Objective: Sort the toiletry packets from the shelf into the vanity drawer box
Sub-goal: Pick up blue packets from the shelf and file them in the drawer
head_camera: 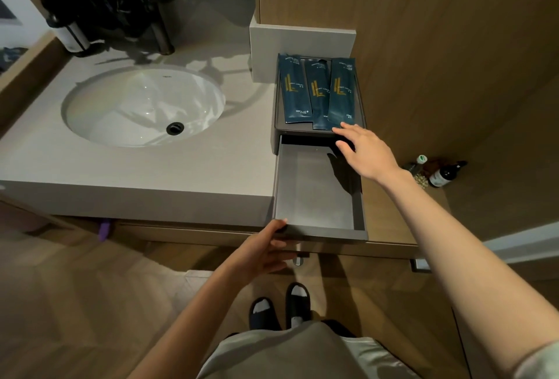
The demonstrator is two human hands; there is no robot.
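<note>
Three dark blue toiletry packets lie side by side on the top shelf of a grey drawer box (277,100): a left packet (295,88), a middle packet (319,97) and a right packet (341,91). Below the shelf, the drawer (314,194) is pulled out and its grey inside holds nothing. My left hand (266,250) grips the drawer's front left corner. Fingers spread, my right hand (363,150) hovers at the shelf's front edge, its fingertips just touching the near end of the right packet.
A white oval sink (142,106) is set in the grey countertop (136,167) to the left. A wooden wall panel (438,46) rises right of the box. Small bottles (438,171) stand on a wooden ledge at the right. My slippered feet (281,309) are on the wood floor.
</note>
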